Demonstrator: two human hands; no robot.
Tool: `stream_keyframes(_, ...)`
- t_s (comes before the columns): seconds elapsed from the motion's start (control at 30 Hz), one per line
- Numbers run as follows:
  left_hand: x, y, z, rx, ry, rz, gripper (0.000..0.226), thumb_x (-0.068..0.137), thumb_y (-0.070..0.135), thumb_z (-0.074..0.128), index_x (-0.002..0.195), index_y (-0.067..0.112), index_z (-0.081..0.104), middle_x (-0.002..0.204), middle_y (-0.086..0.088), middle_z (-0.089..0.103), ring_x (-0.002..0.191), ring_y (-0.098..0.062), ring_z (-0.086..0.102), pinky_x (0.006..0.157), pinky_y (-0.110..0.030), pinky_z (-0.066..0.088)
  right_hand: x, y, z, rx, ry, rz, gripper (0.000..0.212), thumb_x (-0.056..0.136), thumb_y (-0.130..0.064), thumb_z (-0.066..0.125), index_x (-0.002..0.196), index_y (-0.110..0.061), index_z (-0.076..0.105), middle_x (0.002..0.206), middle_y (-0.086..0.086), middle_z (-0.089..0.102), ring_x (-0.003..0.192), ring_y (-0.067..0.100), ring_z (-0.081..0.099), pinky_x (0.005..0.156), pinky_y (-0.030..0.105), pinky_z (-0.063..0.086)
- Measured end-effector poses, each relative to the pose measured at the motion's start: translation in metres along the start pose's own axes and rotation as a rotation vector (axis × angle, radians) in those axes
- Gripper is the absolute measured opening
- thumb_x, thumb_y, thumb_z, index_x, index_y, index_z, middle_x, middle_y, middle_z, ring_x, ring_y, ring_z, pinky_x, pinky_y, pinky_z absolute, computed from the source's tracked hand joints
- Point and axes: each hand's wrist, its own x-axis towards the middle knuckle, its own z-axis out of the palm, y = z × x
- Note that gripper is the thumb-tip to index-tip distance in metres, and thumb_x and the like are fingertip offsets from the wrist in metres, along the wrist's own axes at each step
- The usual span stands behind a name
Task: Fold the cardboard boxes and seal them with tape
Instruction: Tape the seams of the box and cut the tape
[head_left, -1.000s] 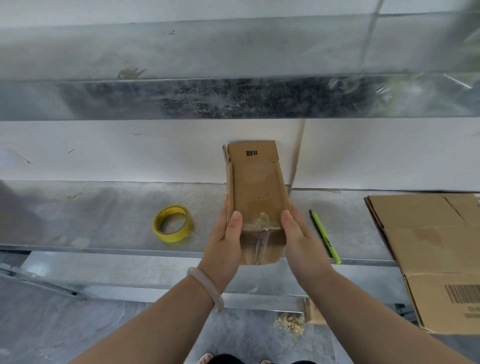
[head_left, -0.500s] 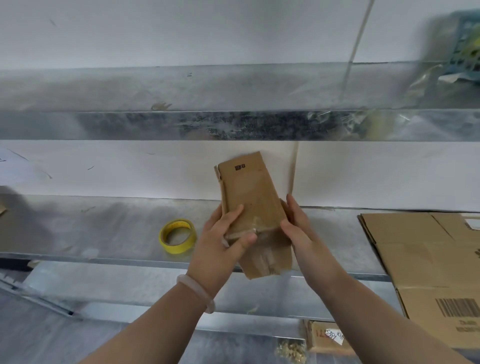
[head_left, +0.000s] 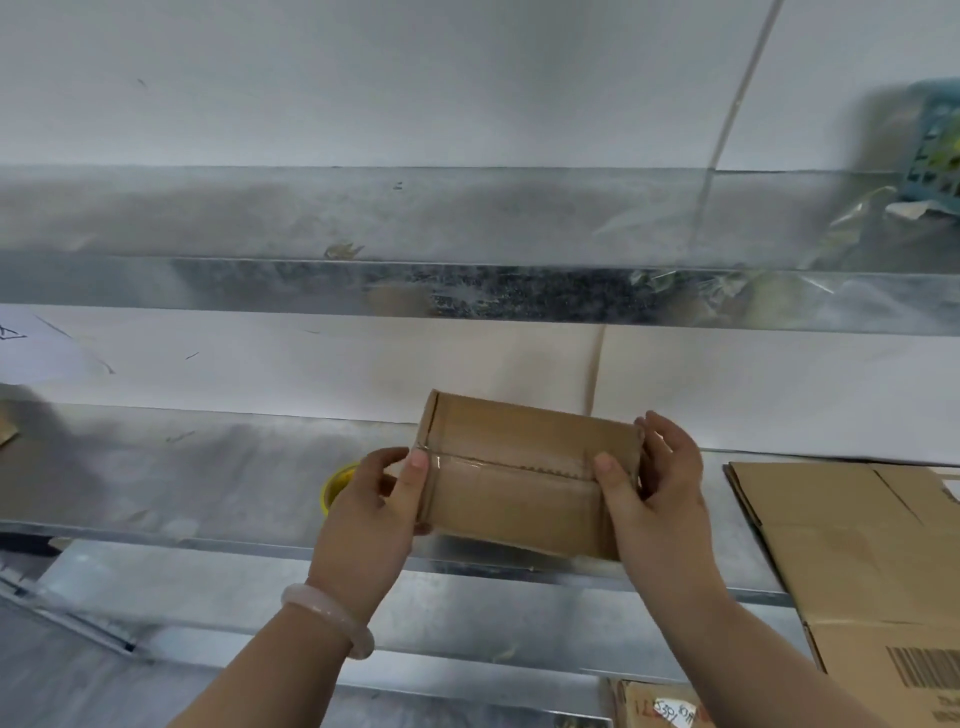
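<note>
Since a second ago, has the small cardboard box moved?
Yes. The small box turned from upright to lying along the shelf's front edge, with the left hand and right hand gripping its ends.

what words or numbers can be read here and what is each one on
"539": handwritten on a white slip at the bottom edge; a tentative reading, and the marks around it are unclear.
On the flattened cardboard, a barcode with print below it: cut off by the frame and too blurred to read.
The small box, held by the left hand and right hand: no print on the faces shown.
</note>
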Motion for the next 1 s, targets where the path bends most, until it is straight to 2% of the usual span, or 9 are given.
stream_keyframes(0.07, 0.01, -0.007, -0.001, 0.266, -0.043, 0.101, 0.05, 0.092, 0.06, 0.033, 0.134, 0.036, 0.041, 0.084, 0.003, 0.064, 0.061, -0.012, 0.068, 0.064, -0.035, 0.056, 0.015, -0.005, 0.005, -0.083, -0.046, 0.027, 0.046, 0.097, -0.032, 0.054, 0.141, -0.031, 0.037, 0.109, -0.03, 0.048, 0.104, 0.001, 0.049, 0.068, -0.002, 0.036)
stream_keyframes(0.13, 0.024, -0.012, 0.004, 0.402, -0.066, 0.16, 0.052, 0.094, 0.057, 0.026, 0.143, 0.04, 0.031, 0.085, 0.004, 0.066, 0.07, -0.011, 0.065, 0.067, -0.034, 0.055, 0.029, -0.01, 0.011, -0.123, -0.129, 0.07, 0.047, 0.102, -0.034, 0.045, 0.147, -0.031, 0.033, 0.119, -0.02, 0.05, 0.105, 0.006, 0.047, 0.08, 0.007, 0.037)
stream_keyframes(0.27, 0.053, -0.01, 0.012, 0.514, -0.119, 0.237, 0.056, 0.099, 0.05, 0.022, 0.151, 0.04, 0.007, 0.138, 0.001, 0.045, 0.113, -0.022, 0.054, 0.095, -0.038, 0.048, 0.048, -0.014, 0.021, -0.262, -0.23, 0.097, 0.057, 0.103, -0.035, 0.039, 0.155, -0.031, 0.014, 0.149, -0.004, 0.04, 0.132, 0.02, 0.043, 0.099, 0.028, 0.034)
stream_keyframes(0.33, 0.064, -0.006, 0.016, 0.588, -0.169, 0.34, 0.054, 0.102, 0.042, 0.024, 0.153, 0.034, 0.009, 0.153, 0.003, 0.025, 0.133, -0.022, 0.038, 0.111, -0.033, 0.03, 0.055, -0.013, 0.024, -0.392, -0.257, 0.08, 0.059, 0.104, -0.038, 0.035, 0.155, -0.035, 0.006, 0.157, -0.002, 0.028, 0.139, 0.021, 0.035, 0.108, 0.033, 0.032)
stream_keyframes(0.43, 0.077, -0.001, 0.018, 0.727, -0.202, 0.436, 0.049, 0.103, 0.04, 0.02, 0.151, 0.028, 0.022, 0.16, 0.007, 0.008, 0.146, -0.015, 0.012, 0.114, -0.022, 0.006, 0.06, -0.011, 0.026, -0.769, -0.328, -0.041, 0.056, 0.102, -0.048, 0.022, 0.155, -0.035, 0.009, 0.164, -0.005, -0.003, 0.15, 0.019, 0.01, 0.12, 0.035, 0.014)
stream_keyframes(0.63, 0.075, -0.004, 0.031, 1.01, -0.474, 0.779, 0.076, 0.087, 0.064, -0.006, 0.152, 0.031, 0.014, 0.16, 0.011, 0.005, 0.148, -0.015, -0.002, 0.12, -0.045, 0.004, 0.058, -0.006, 0.039, -1.123, -0.578, -0.451, 0.086, 0.083, -0.071, -0.015, 0.155, -0.026, -0.001, 0.157, -0.015, -0.01, 0.146, 0.007, -0.017, 0.119, 0.034, -0.011)
stream_keyframes(0.8, 0.065, -0.033, 0.046, 1.062, -0.458, 0.637, 0.065, 0.098, 0.053, 0.01, 0.145, 0.019, 0.04, 0.152, 0.002, 0.036, 0.142, -0.012, 0.02, 0.117, -0.04, 0.021, 0.057, 0.026, 0.05, -1.192, -0.614, -0.42, 0.067, 0.098, -0.054, 0.016, 0.15, -0.016, 0.034, 0.157, 0.001, 0.033, 0.145, 0.013, 0.025, 0.117, 0.036, 0.01)
stream_keyframes(0.9, 0.073, -0.023, 0.051, 0.955, -0.4, 0.594, 0.067, 0.091, 0.054, 0.004, 0.148, 0.03, 0.031, 0.157, 0.014, 0.022, 0.145, -0.005, 0.012, 0.119, -0.034, 0.004, 0.066, 0.022, 0.052, -1.115, -0.55, -0.435, 0.08, 0.086, -0.055, -0.001, 0.155, -0.02, 0.02, 0.163, -0.003, 0.016, 0.15, 0.011, 0.011, 0.119, 0.027, -0.007)
stream_keyframes(1.0, 0.079, -0.012, 0.06, 0.858, -0.262, 0.504, 0.057, 0.092, 0.06, 0.028, 0.14, 0.034, 0.043, 0.149, 0.019, 0.034, 0.138, -0.007, 0.027, 0.116, -0.033, 0.017, 0.075, 0.023, 0.046, -1.117, -0.338, -0.189, 0.077, 0.089, -0.066, 0.011, 0.155, -0.027, 0.011, 0.164, -0.001, 0.007, 0.151, 0.02, 0.004, 0.12, 0.041, 0.0)
